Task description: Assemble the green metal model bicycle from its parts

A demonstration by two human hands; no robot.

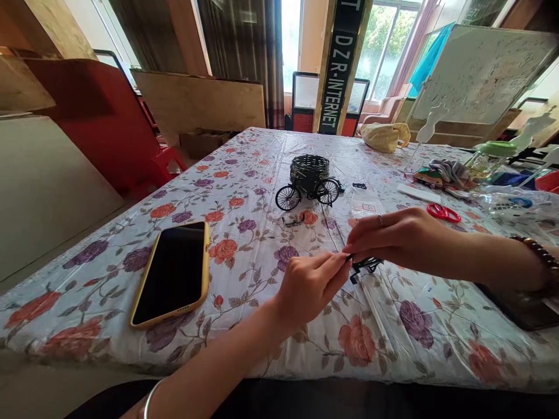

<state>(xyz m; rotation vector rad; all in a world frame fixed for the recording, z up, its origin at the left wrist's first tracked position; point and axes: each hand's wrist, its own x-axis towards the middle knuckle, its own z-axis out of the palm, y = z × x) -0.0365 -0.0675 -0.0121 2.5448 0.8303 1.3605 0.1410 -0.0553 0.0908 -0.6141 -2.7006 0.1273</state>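
My left hand (pixel 309 294) and my right hand (pixel 393 235) meet above the floral tablecloth (pixel 244 326). Their fingertips pinch the near end of a small black metal model part (pixel 365 265), probably a miniature bicycle section. Its exact shape is partly hidden by my fingers. Farther back stands a black miniature bicycle (pixel 308 192) carrying a woven-look black basket (pixel 310 166). A small metal piece (pixel 293 220) lies between that bicycle and my hands.
A smartphone in a yellow case (pixel 172 274) lies left of my hands. Red scissors (pixel 444 213), a green-lidded glass jar (pixel 492 160), plastic bags and fabric scraps sit to the right. A dark flat device (pixel 519 308) lies beneath my right forearm.
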